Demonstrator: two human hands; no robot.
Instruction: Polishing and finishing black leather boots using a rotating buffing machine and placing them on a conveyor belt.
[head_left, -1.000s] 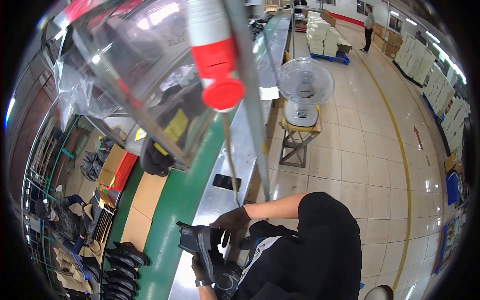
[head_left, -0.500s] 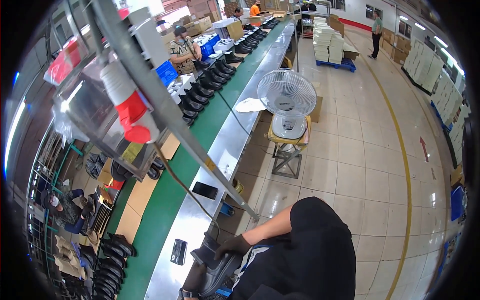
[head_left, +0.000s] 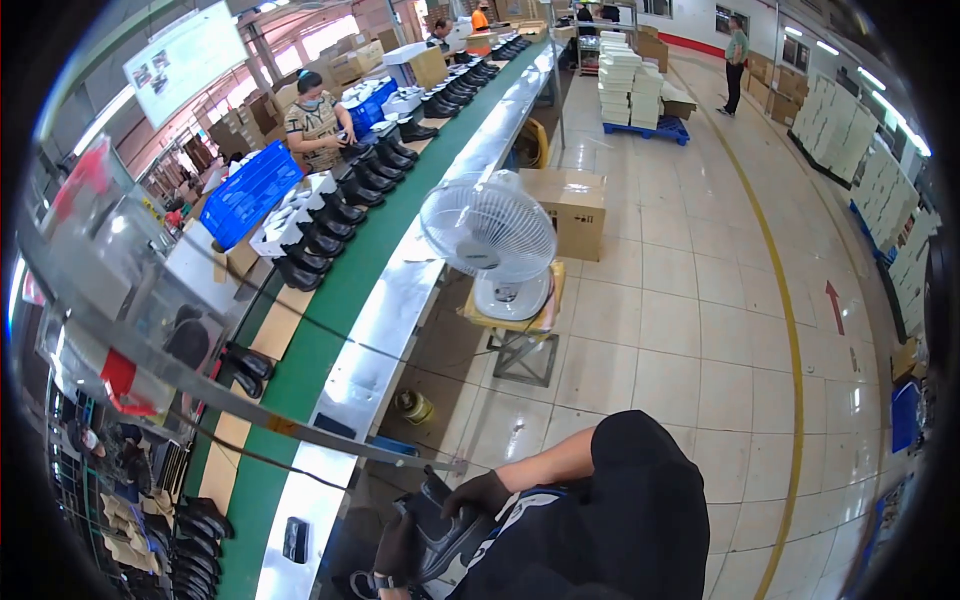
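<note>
A black leather boot point(head_left: 435, 522) is in my lap area, low in the view, next to the metal edge of the workbench. My right hand point(head_left: 478, 494), in a dark glove, is closed over the boot's upper part. On the boot's near left side lies my left hand point(head_left: 398, 550), also gloved, with a watch at the wrist; its fingers curl against the boot. The boot's lower end is partly hidden by my hands and dark clothing.
Along my left runs a metal ledge point(head_left: 345, 400) beside a green conveyor belt point(head_left: 265, 425) with rows of black boots point(head_left: 340, 212). A slanting metal post point(head_left: 250, 415) crosses in front of it. A white fan point(head_left: 488, 228) stands on a stool point(head_left: 527, 355) ahead. Co-workers stand across the belt.
My view has swung, so the fan, belt and post sit farther left. Both gloved hands stay on the boot, which appears slightly lower.
</note>
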